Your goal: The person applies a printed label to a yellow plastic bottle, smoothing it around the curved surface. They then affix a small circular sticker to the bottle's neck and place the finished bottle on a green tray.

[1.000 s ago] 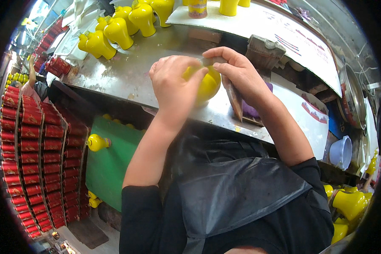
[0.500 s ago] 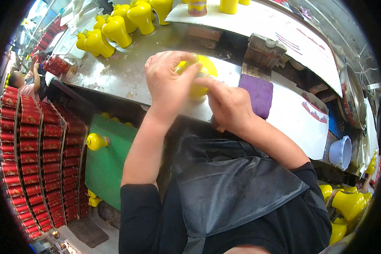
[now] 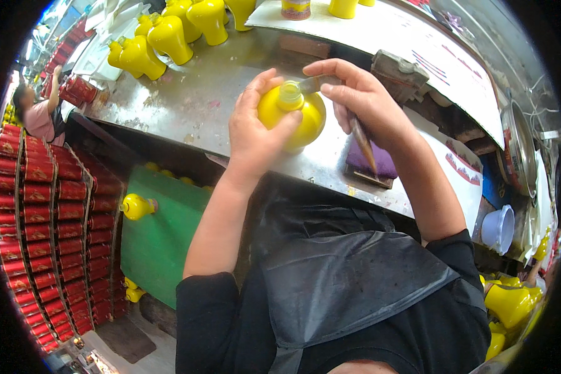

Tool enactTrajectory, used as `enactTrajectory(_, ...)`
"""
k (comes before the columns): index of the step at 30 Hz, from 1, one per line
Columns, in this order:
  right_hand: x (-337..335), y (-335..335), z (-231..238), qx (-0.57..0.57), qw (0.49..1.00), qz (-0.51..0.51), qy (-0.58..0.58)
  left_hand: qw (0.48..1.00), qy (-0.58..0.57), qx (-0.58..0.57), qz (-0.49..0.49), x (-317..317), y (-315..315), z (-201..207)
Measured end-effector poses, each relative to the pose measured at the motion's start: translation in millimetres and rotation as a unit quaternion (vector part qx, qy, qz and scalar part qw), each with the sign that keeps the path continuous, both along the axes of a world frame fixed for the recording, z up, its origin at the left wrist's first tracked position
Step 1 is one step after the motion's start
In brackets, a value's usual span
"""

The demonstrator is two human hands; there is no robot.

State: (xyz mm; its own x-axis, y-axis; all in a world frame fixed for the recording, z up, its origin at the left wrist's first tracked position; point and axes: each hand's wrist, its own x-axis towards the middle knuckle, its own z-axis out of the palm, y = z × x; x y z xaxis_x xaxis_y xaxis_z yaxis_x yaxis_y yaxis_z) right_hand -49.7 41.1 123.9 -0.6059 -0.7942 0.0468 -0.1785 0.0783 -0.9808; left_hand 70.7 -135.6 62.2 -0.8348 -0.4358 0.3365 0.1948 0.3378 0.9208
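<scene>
My left hand [image 3: 252,124] is wrapped round the side of a glossy yellow bottle [image 3: 305,128], its thumb on the shoulder below the pale, uncapped neck. The bottle stands or is held just above the metal bench, tilted slightly toward me. In my right hand [image 3: 364,93] is a wooden-handled tool [image 3: 363,146] with a tapered brown handle pointing down toward me. Its flat greyish end reaches the bottle's neck; whether it is a blade or a brush I cannot tell. Below that hand lies a purple pad [image 3: 371,159] on a block.
More yellow bottles [image 3: 171,38] stand at the bench's far left. A white board [image 3: 393,37] carries several others at the back. Stacked red cans [image 3: 40,230] rise at left beside a green board [image 3: 162,243]. A pale basin [image 3: 497,229] sits at right. Another person [image 3: 40,109] is far left.
My right hand has moved up and right, and the tool now shows in it. My left hand has shifted lower round the bottle, leaving its open neck visible.
</scene>
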Motion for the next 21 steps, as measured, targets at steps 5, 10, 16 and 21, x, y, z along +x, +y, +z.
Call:
enactTrajectory(5,-23,-28,10,0.038,0.996,0.08,0.007,0.999,0.026,-0.009,0.025,-5,6,-7)
enactTrajectory(10,-34,-54,11,0.042,0.974,0.153,0.161,0.995,0.075,0.051,0.05,-9,13,-9)
enactTrajectory(16,-21,-28,0,0.018,0.997,0.058,0.043,0.981,0.054,-0.183,0.044,-1,-2,-6)
enactTrajectory(21,24,2,-34,-0.032,0.976,-0.088,0.195,0.952,0.092,-0.287,0.048,-2,-8,-9)
